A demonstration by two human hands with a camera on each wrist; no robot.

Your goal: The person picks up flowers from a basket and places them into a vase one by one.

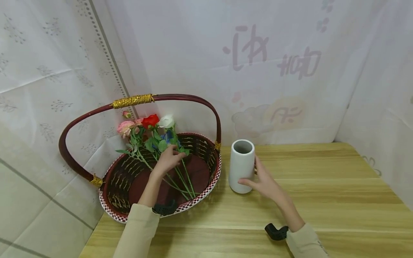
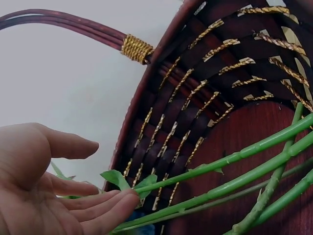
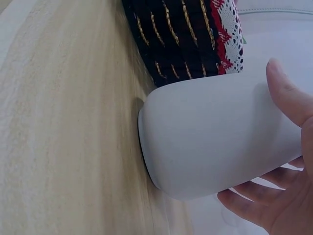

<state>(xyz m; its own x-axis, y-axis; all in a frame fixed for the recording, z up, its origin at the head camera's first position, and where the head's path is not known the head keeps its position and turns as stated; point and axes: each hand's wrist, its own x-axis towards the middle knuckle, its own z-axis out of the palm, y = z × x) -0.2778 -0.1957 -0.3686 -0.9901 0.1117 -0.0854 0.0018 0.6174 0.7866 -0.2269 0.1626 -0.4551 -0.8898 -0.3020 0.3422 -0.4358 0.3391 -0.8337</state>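
Note:
Several artificial flowers lie in a wicker basket (image 1: 208, 191), their heads by its far left rim: a red flower (image 1: 150, 121), a white flower (image 1: 166, 122), a pink flower (image 1: 125, 128) and a partly hidden blue one. My left hand (image 1: 169, 159) is over the leaves, palm turned up and fingers loosely extended under the green stems (image 2: 234, 181), thumb apart from them. To the basket's right a white vase (image 1: 242, 168) stands upright on the table. My right hand (image 1: 262, 181) holds its right side, thumb across the front and fingers (image 3: 249, 198) around behind.
The basket's tall arched handle (image 1: 184, 96) rises behind the flowers, wrapped in gold cord. Light wood table (image 1: 309, 200) extends right and forward of the vase. Printed white cloth (image 1: 180, 53) hangs behind and along both sides.

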